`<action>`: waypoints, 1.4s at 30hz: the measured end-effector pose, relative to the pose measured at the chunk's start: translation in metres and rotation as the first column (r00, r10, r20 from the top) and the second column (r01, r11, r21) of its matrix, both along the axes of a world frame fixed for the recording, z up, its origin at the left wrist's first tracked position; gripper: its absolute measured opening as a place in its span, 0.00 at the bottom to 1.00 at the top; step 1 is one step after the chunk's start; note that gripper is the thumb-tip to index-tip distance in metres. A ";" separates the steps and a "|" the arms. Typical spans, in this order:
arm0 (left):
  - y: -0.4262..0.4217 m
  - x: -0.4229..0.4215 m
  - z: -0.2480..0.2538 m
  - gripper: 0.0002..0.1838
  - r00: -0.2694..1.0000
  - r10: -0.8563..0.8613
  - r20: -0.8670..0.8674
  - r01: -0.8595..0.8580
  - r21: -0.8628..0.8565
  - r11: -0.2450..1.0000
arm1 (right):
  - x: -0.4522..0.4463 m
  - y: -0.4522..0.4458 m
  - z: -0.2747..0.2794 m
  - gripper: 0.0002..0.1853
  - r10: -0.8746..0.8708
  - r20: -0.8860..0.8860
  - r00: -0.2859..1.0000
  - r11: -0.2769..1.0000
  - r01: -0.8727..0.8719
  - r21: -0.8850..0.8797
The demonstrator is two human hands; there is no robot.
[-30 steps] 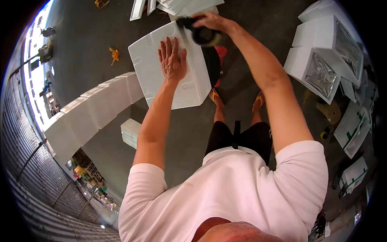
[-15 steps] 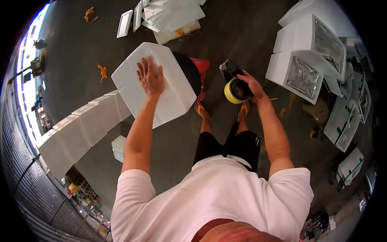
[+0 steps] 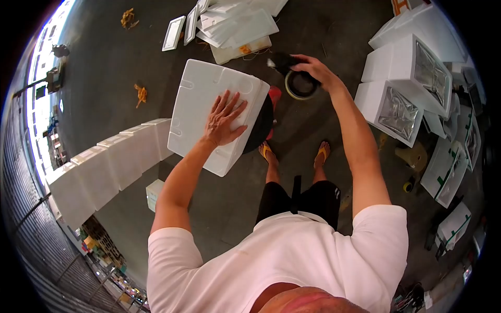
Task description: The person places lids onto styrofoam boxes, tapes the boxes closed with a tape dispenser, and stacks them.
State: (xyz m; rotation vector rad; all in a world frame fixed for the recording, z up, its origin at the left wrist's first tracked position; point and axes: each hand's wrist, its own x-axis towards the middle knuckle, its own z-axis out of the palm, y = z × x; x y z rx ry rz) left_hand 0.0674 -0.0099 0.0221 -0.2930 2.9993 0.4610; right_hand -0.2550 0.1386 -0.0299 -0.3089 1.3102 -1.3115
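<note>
My left hand (image 3: 224,124) lies flat on a white foam box (image 3: 194,107), fingers spread and pressed against its surface. The box is tilted and rests on a dark round support (image 3: 262,125), with a red part (image 3: 275,95) showing beside it. Off to the right of the box, my right hand (image 3: 317,72) grips a tape dispenser (image 3: 284,62) that carries a large tape roll (image 3: 290,89). The dispenser is blurred, and part of its handle is hidden by my fingers. It is held apart from the box.
Flat foam lids (image 3: 240,28) are piled on the floor ahead. Foam boxes with silver lining (image 3: 399,107) stand at the right. A row of white boxes (image 3: 112,159) runs along the left, near a smaller box (image 3: 154,194). Orange scraps (image 3: 141,95) lie on the floor.
The box has turned and shifted right, with my left hand still flat on it. My right hand has moved forward and turned the tape dispenser, so the roll shows from another side.
</note>
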 end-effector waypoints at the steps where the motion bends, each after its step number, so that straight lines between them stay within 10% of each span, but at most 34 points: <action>1: -0.001 0.001 -0.002 0.39 1.000 -0.017 -0.017 0.017 0.000 1.000 | -0.002 -0.021 -0.006 0.26 0.233 -0.197 0.952 0.969 -0.244 -0.030; 6: -0.001 -0.001 -0.008 0.36 0.997 0.042 -0.072 -0.045 -0.038 0.998 | 0.004 -0.045 0.003 0.25 0.550 -0.371 0.748 0.827 -0.550 0.119; 9: 0.002 -0.006 -0.012 0.35 0.985 0.143 -0.097 -0.148 -0.049 0.988 | 0.028 -0.038 -0.026 0.28 0.248 -0.272 0.930 0.924 -0.311 -0.222; 13: 0.001 -0.010 -0.014 0.34 0.950 0.280 -0.137 -0.292 -0.081 0.953 | 0.061 -0.019 -0.025 0.27 0.097 -0.348 0.932 0.947 -0.194 -0.256; 27: -0.017 -0.029 -0.047 0.32 0.689 0.674 -0.268 -0.709 -0.053 0.704 | 0.144 0.119 -0.008 0.29 0.212 -0.080 0.974 0.960 -0.223 -0.171; 33: -0.037 -0.043 -0.054 0.32 0.403 0.877 -0.261 -0.912 -0.031 0.410 | 0.188 0.117 -0.018 0.28 0.005 -0.030 1.000 0.989 -0.009 -0.150; 36: -0.051 -0.045 -0.049 0.38 0.000 0.972 -0.233 -1.000 0.003 0.001 | 0.175 0.062 -0.040 0.28 -0.225 -0.140 0.964 0.959 0.194 -0.205; 37: -0.053 -0.041 -0.062 0.40 0.037 0.958 -0.283 -0.999 0.020 0.044 | 0.163 0.042 -0.042 0.27 -0.212 -0.105 0.971 0.959 0.187 -0.213; 39: -0.010 -0.015 -0.058 0.40 0.706 0.647 -0.288 -0.705 -0.196 0.682 | 0.125 0.001 -0.037 0.26 -0.107 -0.066 0.992 0.967 0.088 -0.238; 42: 0.052 -0.002 -0.036 0.37 0.841 0.509 -0.183 -0.538 -0.200 0.819 | 0.077 -0.034 -0.043 0.25 0.221 -0.167 0.961 0.956 -0.247 -0.159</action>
